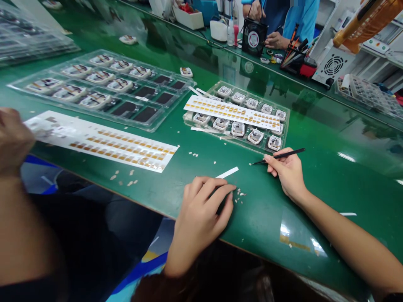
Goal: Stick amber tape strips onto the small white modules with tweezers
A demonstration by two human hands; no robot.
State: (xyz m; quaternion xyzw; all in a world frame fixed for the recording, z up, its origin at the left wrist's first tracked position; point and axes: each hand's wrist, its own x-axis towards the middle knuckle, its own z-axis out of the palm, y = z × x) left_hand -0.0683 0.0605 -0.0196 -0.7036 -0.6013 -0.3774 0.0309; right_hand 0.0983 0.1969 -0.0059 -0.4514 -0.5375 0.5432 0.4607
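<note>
My right hand (288,174) is closed around slim black tweezers (285,155), their tip pointing left at a tiny pale piece on the green table. My left hand (204,205) rests on the table edge with bent fingers slightly apart and nothing visibly gripped. A white paper strip (229,172) sticks out beyond its fingers, and tiny scraps (239,195) lie beside the fingertips. Beyond my hands, a clear tray (288,113) holds several white-framed, rounded-square parts (238,128). Across it lies a white sheet of amber stickers (233,112).
At left lie a larger tray (154,126) of similar parts and another sticker sheet (126,147), near a neighbouring person's hand (12,140). Across the table, another person's hands (276,40) are by a black fan (254,37). An orange tool (365,25) hangs upper right.
</note>
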